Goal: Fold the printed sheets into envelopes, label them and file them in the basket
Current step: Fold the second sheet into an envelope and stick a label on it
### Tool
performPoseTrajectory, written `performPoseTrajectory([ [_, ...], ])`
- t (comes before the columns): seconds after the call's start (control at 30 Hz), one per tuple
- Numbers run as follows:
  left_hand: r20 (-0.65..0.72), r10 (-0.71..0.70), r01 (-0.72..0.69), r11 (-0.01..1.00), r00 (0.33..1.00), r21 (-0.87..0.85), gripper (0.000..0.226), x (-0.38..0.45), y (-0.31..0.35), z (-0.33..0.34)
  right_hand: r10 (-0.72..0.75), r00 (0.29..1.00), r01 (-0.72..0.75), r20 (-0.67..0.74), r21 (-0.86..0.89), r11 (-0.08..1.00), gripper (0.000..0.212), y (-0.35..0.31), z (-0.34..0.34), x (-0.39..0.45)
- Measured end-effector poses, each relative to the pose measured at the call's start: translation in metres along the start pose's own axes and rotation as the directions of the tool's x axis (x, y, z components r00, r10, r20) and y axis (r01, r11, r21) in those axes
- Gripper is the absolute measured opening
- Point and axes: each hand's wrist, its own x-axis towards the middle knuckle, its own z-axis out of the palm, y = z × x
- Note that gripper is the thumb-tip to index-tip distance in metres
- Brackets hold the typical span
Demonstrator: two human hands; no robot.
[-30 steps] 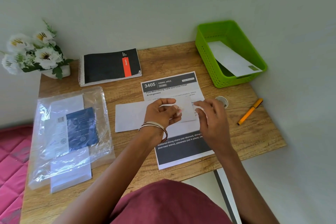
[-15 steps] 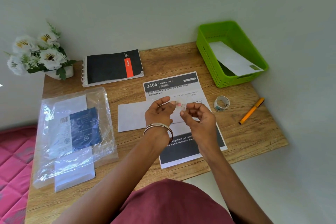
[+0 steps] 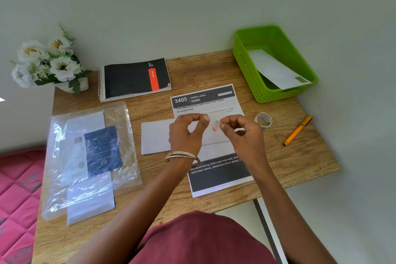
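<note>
Envelope and printed sheet lie together at the middle of the bench, the envelope flat across the sheet's midsection with its left end sticking out past the sheet's edge. One filled envelope already leans inside the green basket at the far right corner, so the task looks partly done.

Both hands hover just above the envelope. The left hand has thumb and forefinger pressed together, and the right hand is pinched the same way; between them seems to stretch a short strip of clear tape, too faint to be sure of. The tape roll sits just beside the right hand, and an orange pen lies further right.

Tape like this would be feather-light, limp and sticky, likely to curl onto itself or cling to skin, so it is best held taut by its two ends only. The envelope and sheet are thin paper: light, easily creased, prone to sliding on the smooth wood. Pressing one flat with a palm while the other hand works would steady them, and lifting is easiest by a free edge or corner.

A plastic bag of spare envelopes rests at the left.
</note>
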Motion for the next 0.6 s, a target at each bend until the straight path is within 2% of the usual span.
performPoseTrajectory([
  [0.1,0.104,0.034,-0.055,0.979,0.994,0.199,0.005,0.007,-0.004,-0.002,-0.089,0.992,0.102,0.085,-0.155,0.983,0.011,0.000,-0.006,0.004],
  [0.2,0.106,0.005,-0.021,0.988,0.994,0.152,0.016,0.008,-0.008,0.002,-0.089,0.991,0.105,0.100,-0.166,0.981,0.015,0.002,-0.006,0.007],
  [0.37,0.086,-0.029,0.020,0.994,0.996,0.104,0.013,0.009,-0.013,0.006,0.058,0.997,-0.061,0.058,0.044,0.997,0.025,0.009,0.002,0.003],
  [0.5,0.064,-0.055,0.047,0.992,0.996,0.121,0.008,0.011,-0.015,0.011,0.218,0.976,-0.210,0.003,0.290,0.934,0.023,0.011,0.007,0.000],
  [0.6,0.088,-0.089,0.073,0.983,0.992,0.170,0.008,0.014,-0.016,0.015,0.262,0.965,-0.240,-0.026,0.325,0.915,0.020,0.016,0.007,0.001],
])
